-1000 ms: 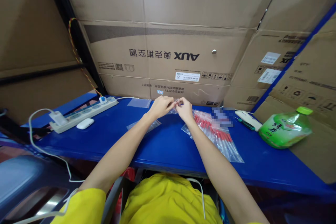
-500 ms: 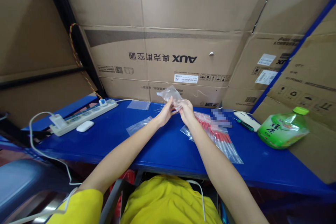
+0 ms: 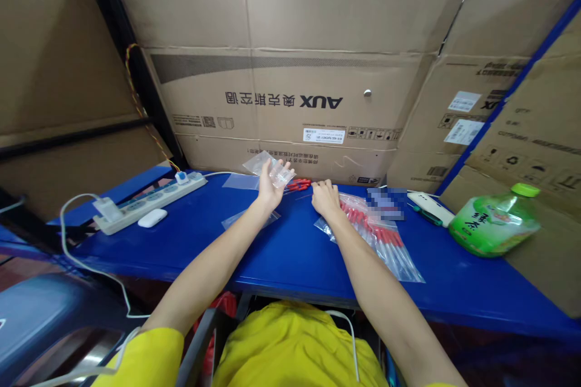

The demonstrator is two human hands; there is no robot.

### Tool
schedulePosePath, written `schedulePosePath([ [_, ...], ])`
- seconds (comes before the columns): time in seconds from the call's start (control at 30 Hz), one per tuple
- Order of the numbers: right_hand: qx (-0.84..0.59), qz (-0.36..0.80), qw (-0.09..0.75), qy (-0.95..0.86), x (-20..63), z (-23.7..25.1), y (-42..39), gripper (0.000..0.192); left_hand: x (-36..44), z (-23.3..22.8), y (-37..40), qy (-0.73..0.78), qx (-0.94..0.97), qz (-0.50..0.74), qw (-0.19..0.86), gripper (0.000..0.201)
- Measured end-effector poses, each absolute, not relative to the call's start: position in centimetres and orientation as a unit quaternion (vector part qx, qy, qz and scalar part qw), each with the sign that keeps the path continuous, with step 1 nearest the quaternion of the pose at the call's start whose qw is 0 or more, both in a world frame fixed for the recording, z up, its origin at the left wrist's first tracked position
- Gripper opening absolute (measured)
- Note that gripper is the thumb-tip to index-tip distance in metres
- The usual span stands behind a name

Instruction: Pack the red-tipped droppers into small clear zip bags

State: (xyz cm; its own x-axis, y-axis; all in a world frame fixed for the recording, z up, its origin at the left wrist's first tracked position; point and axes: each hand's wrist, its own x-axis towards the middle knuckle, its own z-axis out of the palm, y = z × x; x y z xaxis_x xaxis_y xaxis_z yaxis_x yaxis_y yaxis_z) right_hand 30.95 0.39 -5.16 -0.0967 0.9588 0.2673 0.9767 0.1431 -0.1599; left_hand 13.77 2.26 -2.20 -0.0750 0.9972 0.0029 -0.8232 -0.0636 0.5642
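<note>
Fingers point(image 3: 287, 164) of the left hand point(image 3: 271, 188), in the head view, stand spread, a clear flat plastic bag point(image 3: 255, 162) across them. The right hand point(image 3: 325, 196) curls downward; whether it pinches anything, I cannot tell. Slim red pen-like sticks point(image 3: 299, 184) lie at its ten o'clock, bagged red-topped ones point(image 3: 385, 234) at four.

the back cardboard point(image 3: 313, 75) reads, upside down, "aux 奥克斯空调".

The person wears a bright yellow, softly creased cloth top point(image 3: 290, 347) with a plain short left sleeve point(image 3: 141, 360). A thin white cord point(image 3: 348, 329), possibly a cable, curves over its front. Left hand point(image 3: 271, 186) and right hand point(image 3: 325, 198) are bare.
</note>
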Motion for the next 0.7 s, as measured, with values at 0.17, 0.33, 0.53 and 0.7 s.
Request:
schedulePosePath([
  [0.17,-0.678,-0.016,0.102,-0.728,31.0,-5.6,1.3,0.022,13.5,-2.1,2.4,0.188,0.150,0.714,0.657,0.020],
  [0.33,-0.640,-0.020,0.203,-0.741,31.7,-4.9,1.3,0.017,12.4,-1.7,2.9,0.188,0.121,0.731,0.645,0.026],
  [0.53,-0.515,-0.046,0.385,-0.764,30.4,-3.7,-0.3,0.017,11.1,-1.4,3.4,0.195,0.110,0.758,0.612,0.030],
  [0.7,-0.460,-0.055,0.388,-0.796,28.3,-3.4,-1.6,0.017,12.1,-1.8,3.0,0.187,0.137,0.739,0.633,0.027],
])
